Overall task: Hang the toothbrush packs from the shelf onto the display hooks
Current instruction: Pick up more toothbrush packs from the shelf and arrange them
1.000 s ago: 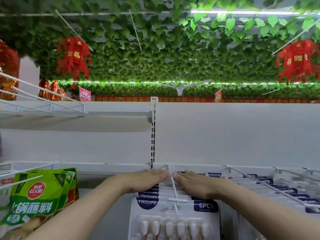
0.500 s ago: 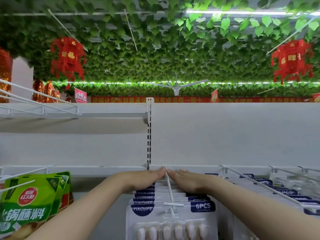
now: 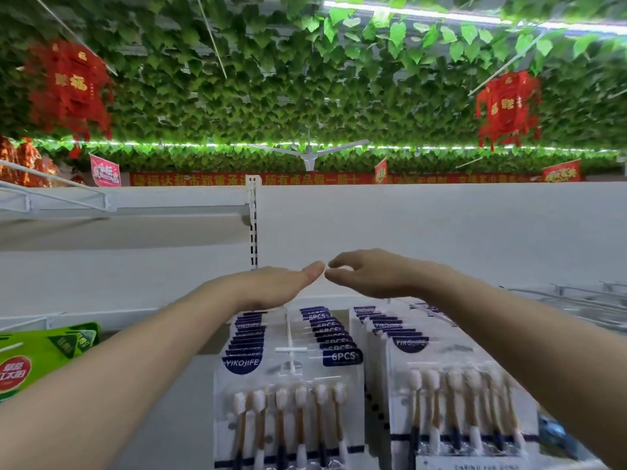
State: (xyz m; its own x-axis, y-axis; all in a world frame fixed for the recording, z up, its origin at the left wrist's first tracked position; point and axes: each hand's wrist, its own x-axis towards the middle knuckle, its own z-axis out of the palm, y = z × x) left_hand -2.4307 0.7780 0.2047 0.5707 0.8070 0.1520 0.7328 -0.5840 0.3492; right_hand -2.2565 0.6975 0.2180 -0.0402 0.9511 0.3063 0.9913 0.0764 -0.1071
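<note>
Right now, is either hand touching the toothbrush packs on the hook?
Apart. The head view shows the left hand and right hand raised against the white back panel, clear of the toothbrush packs.

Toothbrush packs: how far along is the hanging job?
Done: a full row of toothbrush packs hangs on the centre hook, and a second row hangs beside it on the right. In hand: nothing; the left hand and right hand hover empty above the rows. Left: the wire hooks at far right look bare, though blurred; no unhung packs show.
</note>
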